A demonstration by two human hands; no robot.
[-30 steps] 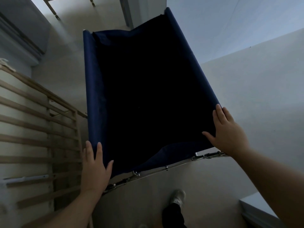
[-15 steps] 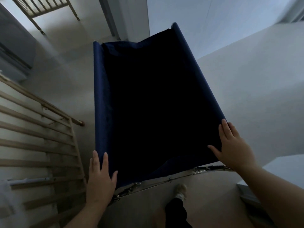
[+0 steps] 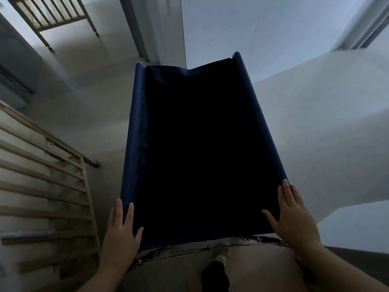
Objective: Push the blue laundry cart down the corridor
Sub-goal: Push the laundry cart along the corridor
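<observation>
The blue laundry cart (image 3: 134, 148) fills the middle of the head view, a deep fabric bin with a dark, shadowed inside and a metal frame bar (image 3: 189, 249) along its near end. My left hand (image 3: 121, 234) rests on the near left corner, fingers laid over the rim and thumb inside. My right hand (image 3: 294, 218) presses on the near right corner the same way. Both hands hold the cart's rim. The cart's wheels are hidden under the fabric.
A slatted wooden frame (image 3: 42, 186) leans along the left wall close to the cart. Another wooden slatted frame (image 3: 52, 15) stands further ahead at the left. A pale wall (image 3: 326, 123) runs along the right. My foot (image 3: 221, 258) shows below the cart.
The cart has swung from tilted left towards straight ahead and lies lower in view. More of the corridor ahead shows. Both hands stay on the near corners.
</observation>
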